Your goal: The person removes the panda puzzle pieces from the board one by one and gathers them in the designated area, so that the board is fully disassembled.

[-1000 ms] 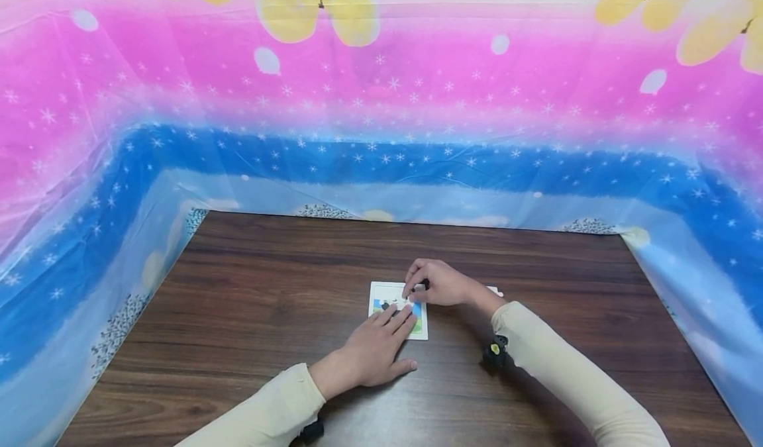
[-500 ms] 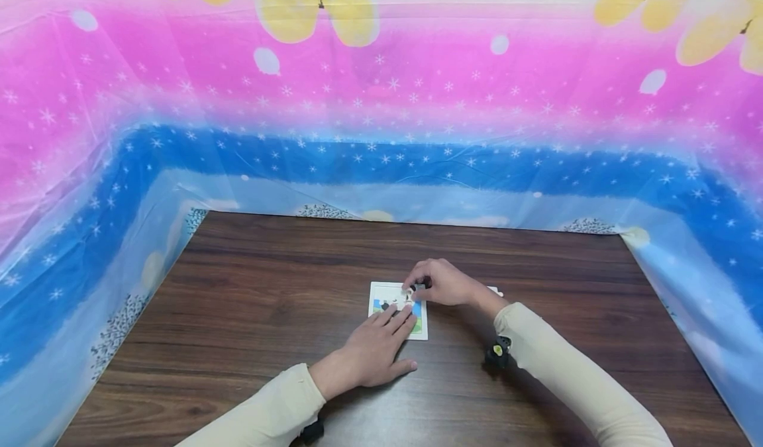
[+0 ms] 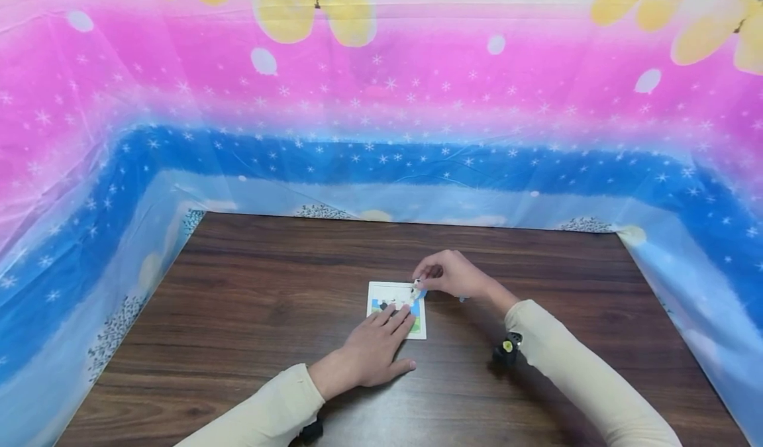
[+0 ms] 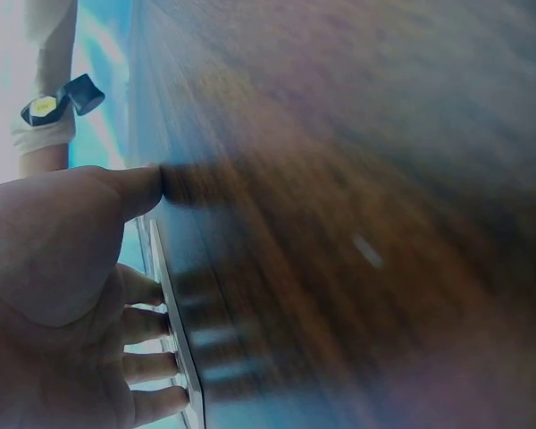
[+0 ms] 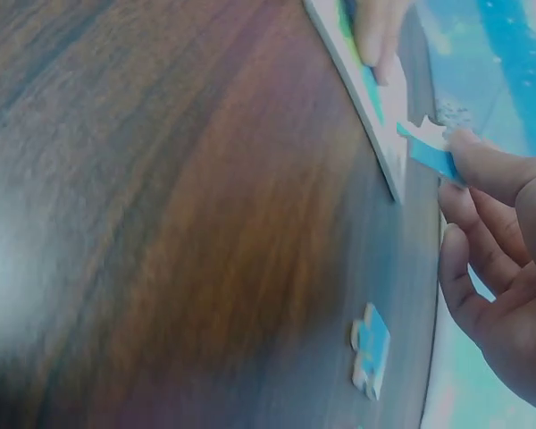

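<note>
A small jigsaw puzzle (image 3: 381, 289) in a white frame lies on the table in the head view, its picture showing blue, green and black-and-white parts. My left hand (image 3: 377, 349) rests on its lower part with fingers straight, covering some of the picture. Thumb and fingers of my right hand (image 3: 457, 275) pinch a puzzle piece (image 5: 433, 154), white with a blue part, tilted above the frame's upper right corner. In the right wrist view the frame's corner (image 5: 391, 183) is close to this piece.
Another puzzle piece (image 5: 372, 351), blue on top, lies loose on the brown wooden table (image 3: 268, 268), right of the frame. A patterned pink and blue cloth (image 3: 381, 162) rises behind the table and along its sides.
My right hand has moved up and to the right, lifting the pinched puzzle piece at the frame's upper right. My left hand stays in place on the puzzle.
</note>
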The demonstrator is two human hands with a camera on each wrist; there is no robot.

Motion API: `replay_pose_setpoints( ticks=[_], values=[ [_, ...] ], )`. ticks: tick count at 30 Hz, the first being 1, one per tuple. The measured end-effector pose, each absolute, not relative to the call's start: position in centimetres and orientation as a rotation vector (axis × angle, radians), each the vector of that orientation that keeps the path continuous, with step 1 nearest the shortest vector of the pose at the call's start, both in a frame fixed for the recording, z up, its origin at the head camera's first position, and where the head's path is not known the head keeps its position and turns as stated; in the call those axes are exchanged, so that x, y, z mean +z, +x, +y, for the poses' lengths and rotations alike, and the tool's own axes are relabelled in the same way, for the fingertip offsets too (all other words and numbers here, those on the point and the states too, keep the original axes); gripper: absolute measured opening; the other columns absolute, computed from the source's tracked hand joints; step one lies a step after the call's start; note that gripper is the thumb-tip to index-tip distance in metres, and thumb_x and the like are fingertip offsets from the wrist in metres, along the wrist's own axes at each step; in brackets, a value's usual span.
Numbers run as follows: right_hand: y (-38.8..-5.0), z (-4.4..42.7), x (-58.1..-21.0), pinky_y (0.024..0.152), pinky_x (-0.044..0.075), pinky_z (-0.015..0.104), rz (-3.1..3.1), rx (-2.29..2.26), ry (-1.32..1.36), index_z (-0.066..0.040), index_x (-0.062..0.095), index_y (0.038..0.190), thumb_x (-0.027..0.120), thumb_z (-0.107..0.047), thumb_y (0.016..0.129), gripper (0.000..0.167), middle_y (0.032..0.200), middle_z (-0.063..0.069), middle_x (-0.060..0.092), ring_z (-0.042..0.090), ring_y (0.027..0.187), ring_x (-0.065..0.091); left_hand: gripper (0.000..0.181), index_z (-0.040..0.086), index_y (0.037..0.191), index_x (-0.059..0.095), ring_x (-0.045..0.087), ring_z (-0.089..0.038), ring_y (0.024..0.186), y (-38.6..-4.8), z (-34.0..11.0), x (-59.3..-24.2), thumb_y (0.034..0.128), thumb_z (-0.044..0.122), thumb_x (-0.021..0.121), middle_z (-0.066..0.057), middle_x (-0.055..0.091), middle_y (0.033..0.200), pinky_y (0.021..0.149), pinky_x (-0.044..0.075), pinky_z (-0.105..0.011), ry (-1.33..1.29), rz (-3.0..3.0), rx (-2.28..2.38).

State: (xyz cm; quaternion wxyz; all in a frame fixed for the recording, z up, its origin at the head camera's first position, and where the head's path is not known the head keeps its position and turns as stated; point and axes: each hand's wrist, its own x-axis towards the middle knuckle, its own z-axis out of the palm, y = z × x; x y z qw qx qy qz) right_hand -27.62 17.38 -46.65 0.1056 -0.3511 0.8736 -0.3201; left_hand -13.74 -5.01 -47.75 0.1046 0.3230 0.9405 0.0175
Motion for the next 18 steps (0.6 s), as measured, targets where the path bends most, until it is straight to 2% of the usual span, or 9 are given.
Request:
replay_pose_setpoints(
  ticks=[4, 10, 18],
  values=[
    [-27.7, 19.0, -46.1, 0.084, 0.059, 0.031, 2.601, -0.972, -1.021, -0.012, 0.078, 0.111, 0.073, -0.022, 0.096, 0.019, 0.101, -0.008, 0.076, 0.005, 0.088, 0.070, 0.079, 0.012, 0.163, 0.026, 0.022, -0.028, 0.156, -13.7, -5.0, -47.7, 0.1035, 0.060, 0.042, -0.007, 0.021, 0.170, 0.124, 0.026, -0.044, 0.955, 2.775, 0.050],
    [-27.5, 21.9, -45.4, 0.079, 0.060, 0.032, 2.648, -1.003, -0.936, -0.010, 0.078, 0.115, 0.073, -0.020, 0.097, 0.022, 0.109, -0.002, 0.077, 0.008, 0.091, 0.071, 0.078, 0.011, 0.163, 0.028, 0.023, -0.029, 0.155, -13.7, -5.0, -47.8, 0.1033, 0.060, 0.044, -0.008, 0.023, 0.170, 0.124, 0.027, -0.045, 0.966, 2.789, 0.050],
    [-27.2, 25.7, -44.9, 0.075, 0.058, 0.030, 2.720, -1.003, -0.818, -0.010, 0.079, 0.114, 0.073, -0.017, 0.096, 0.020, 0.107, -0.001, 0.076, 0.012, 0.091, 0.070, 0.077, 0.010, 0.162, 0.030, 0.026, -0.030, 0.154, -13.7, -5.0, -47.8, 0.1034, 0.059, 0.045, -0.009, 0.025, 0.169, 0.123, 0.029, -0.045, 0.990, 2.813, 0.043]
  ],
)
